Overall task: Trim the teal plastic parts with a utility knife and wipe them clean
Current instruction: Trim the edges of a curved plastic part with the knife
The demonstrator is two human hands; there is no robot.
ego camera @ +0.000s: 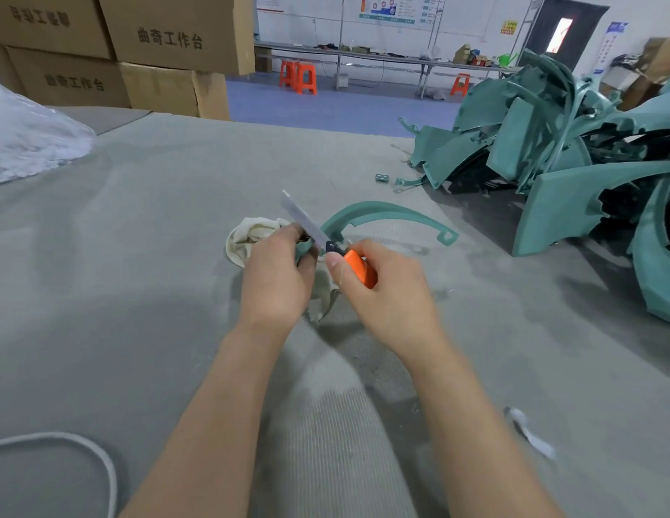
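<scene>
The rag [251, 237] lies bunched on the grey table [139, 274]. The left hand [275, 278] sits right over it, fingers curled round the near end of a curved teal part [386, 213]. From the rag the part arcs away to the right, its far tip resting on the table. Just right of the rag, the right hand [386, 293] grips the orange knife [357, 269], thumb up by the black slider. The long blade [303, 222] slants up and left above the rag and meets the part's held end beside the left fingers. A pile of teal parts [550, 143] lies well to the rag's right. Boxes [169, 39] stand far behind it to the left, and a white cord [64, 443] loops on the table near and left of it.
</scene>
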